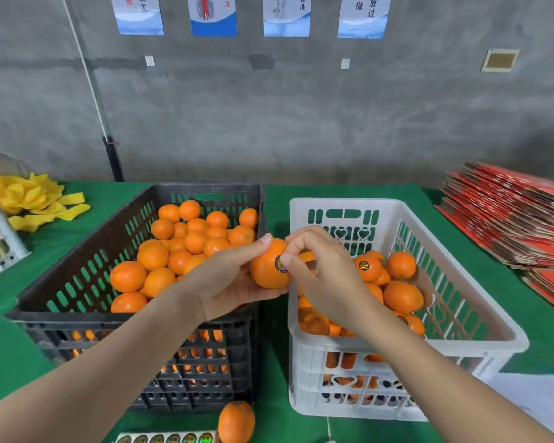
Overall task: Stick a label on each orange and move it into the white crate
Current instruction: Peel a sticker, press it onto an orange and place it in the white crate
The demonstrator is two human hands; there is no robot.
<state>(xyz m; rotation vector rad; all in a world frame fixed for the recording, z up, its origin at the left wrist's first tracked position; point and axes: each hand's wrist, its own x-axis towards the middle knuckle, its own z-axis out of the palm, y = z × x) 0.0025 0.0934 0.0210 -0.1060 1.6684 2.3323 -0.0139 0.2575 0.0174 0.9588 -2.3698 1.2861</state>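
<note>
The left hand (224, 282) is holding an orange (269, 265) up in the air, over the gap between the black crate (77, 260) and the white crate (461, 282). Its fingers are curling around the left side and bottom of the fruit, and its thumb is lying across the top. The right hand (323, 273) is touching the orange's right side, with its thumb pressing down on a round dark label (280, 264) and the other fingers bending in close together. The thumb is covering part of the label, so it may not be stuck flat yet. The black crate is sitting on the left of the green table (20, 346), full of plain oranges. The white crate is sitting just beside it on the right, holding oranges with labels on them. One loose orange (236, 422) is lying on the table in front of the crates, next to a sheet of stickers (167, 438). Red cardboard (509, 215) is piling up at the far right.
</note>
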